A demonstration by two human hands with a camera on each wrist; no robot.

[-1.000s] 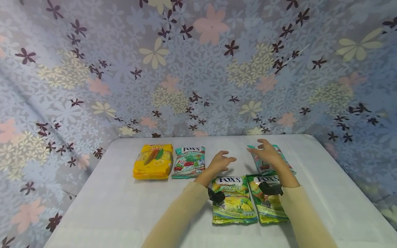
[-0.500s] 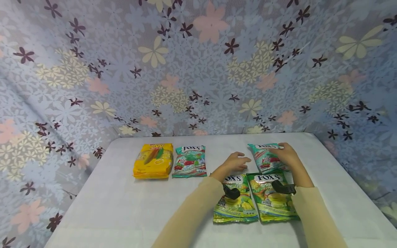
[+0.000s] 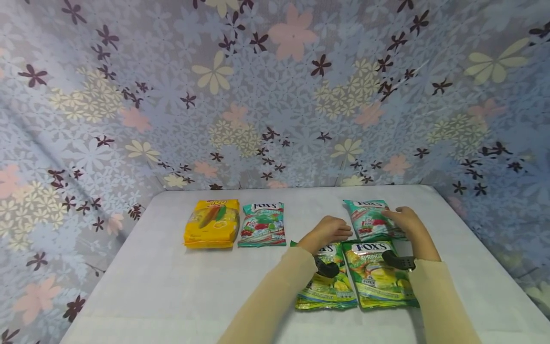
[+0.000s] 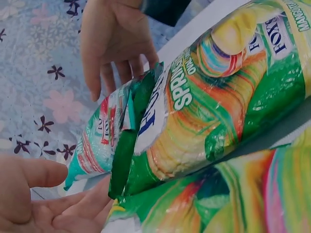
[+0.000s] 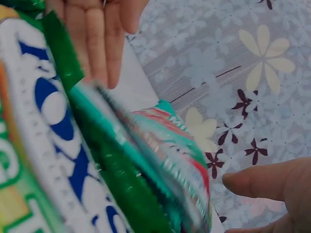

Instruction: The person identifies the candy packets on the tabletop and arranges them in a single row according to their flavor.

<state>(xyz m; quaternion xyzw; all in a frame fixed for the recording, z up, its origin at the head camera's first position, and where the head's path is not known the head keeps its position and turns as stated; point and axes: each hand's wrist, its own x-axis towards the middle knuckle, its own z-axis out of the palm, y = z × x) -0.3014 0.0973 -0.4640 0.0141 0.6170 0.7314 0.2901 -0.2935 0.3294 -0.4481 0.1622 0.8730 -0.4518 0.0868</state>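
Flower-patterned fabric (image 3: pixel 275 95) rises behind a white-covered table (image 3: pixel 172 286). On its far right part, behind two green bags (image 3: pixel 369 282), the teal bag (image 3: pixel 365 220) lies between the left hand (image 3: pixel 328 232), straight fingers together, and the right hand (image 3: pixel 410 223), straight fingers slightly apart; contact is unclear.

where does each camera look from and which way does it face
Head: worn on the head, faces forward and down over the white table to the floral backdrop; left hand, right hand and both sleeves show.
Left wrist: worn on the left wrist, faces the teal bag between the hands; left hand at lower left, right hand at top.
Right wrist: worn on the right wrist, faces that bag from the other side; right hand at lower right, left hand at top.
The wrist views share both hands, teal bag and backdrop.
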